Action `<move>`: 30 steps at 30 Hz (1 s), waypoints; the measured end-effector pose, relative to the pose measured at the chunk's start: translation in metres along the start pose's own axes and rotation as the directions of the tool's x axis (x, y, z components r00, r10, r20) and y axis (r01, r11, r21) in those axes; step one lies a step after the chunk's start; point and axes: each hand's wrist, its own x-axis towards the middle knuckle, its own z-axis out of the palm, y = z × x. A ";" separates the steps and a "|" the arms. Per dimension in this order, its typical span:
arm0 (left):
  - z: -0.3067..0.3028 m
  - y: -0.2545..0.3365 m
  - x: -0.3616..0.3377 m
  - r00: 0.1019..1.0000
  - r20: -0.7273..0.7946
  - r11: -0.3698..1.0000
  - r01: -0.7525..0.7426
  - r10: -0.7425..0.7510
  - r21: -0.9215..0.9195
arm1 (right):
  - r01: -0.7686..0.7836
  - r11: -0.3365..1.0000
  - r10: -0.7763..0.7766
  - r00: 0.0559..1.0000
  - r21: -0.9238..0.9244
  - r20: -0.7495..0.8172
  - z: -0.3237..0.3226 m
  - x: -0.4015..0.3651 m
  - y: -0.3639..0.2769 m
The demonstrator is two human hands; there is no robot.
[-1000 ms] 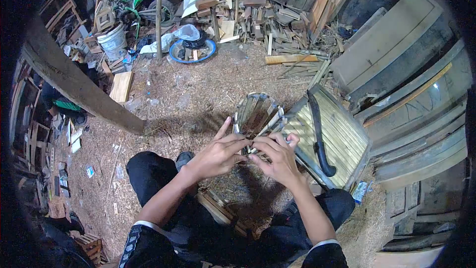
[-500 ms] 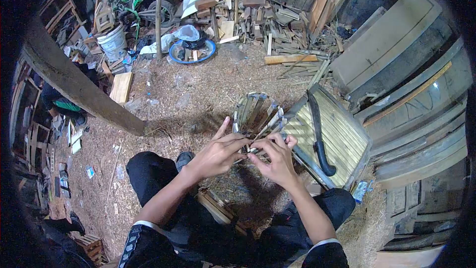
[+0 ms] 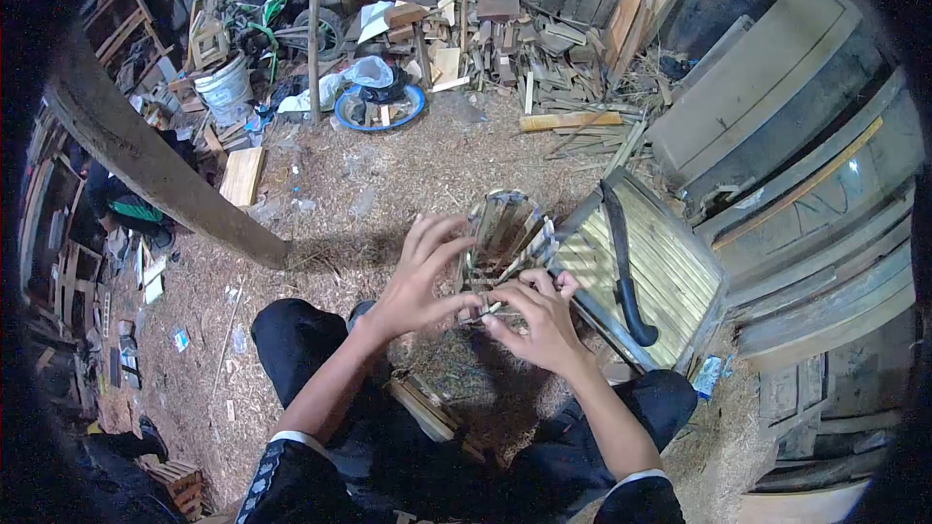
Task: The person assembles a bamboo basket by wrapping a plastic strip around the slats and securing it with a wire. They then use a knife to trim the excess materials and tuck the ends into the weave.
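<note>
A round frame of slats (image 3: 507, 223), open in the middle, stands on the ground in front of me. My left hand (image 3: 423, 277) is beside its near left edge, fingers spread and curved, with nothing seen in them. At the near edge of the frame, my right hand (image 3: 536, 318) pinches a small thin strip between thumb and forefinger. Right of the hands lies a slatted panel (image 3: 675, 277) with a dark border, and on it rests a machete (image 3: 621, 257) with a black handle.
A wooden post (image 3: 160, 160) slants at the left, with a seated person (image 3: 136, 204) behind it. A blue-rimmed basin (image 3: 408, 114), a white bucket (image 3: 223, 92) and a scrap-wood heap (image 3: 505, 39) are at the back. Boards (image 3: 757, 68) lean at the right.
My left hand has let go at the frame's near edge, moved slightly up and left, and spread its fingers. My right hand stays near the same place, still pinching.
</note>
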 end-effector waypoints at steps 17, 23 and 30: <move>0.022 0.002 -0.013 0.963 0.113 0.891 0.271 -0.246 -0.364 | 0.004 0.999 -0.008 0.995 -0.047 -0.099 0.007 0.002 0.003; 0.026 0.001 -0.013 0.958 0.118 0.848 0.287 -0.262 -0.446 | 0.013 0.998 -0.021 0.994 -0.069 -0.111 0.010 0.006 0.006; 0.017 0.002 -0.015 0.963 0.186 0.854 0.262 -0.197 -0.450 | 0.013 1.000 -0.016 0.990 -0.020 -0.143 0.012 0.013 0.006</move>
